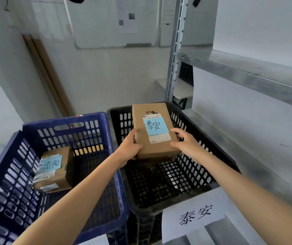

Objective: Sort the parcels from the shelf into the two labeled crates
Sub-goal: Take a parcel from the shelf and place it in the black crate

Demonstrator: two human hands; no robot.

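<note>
Held parcel [153, 131], marked 泰安, is gripped over the black crate [159, 184], right. Left hand [130, 147] and right hand [185, 140] are curled round its near sides. Judged best lowered level onto the mesh floor and released together, since the paper label [194, 216] matches. Counted: two crates and two parcels, the second parcel [53, 168] in the blue crate [81, 137], left.

Even, soft daylight; wide-angle bending at edges; background perhaps slightly blurred.
</note>
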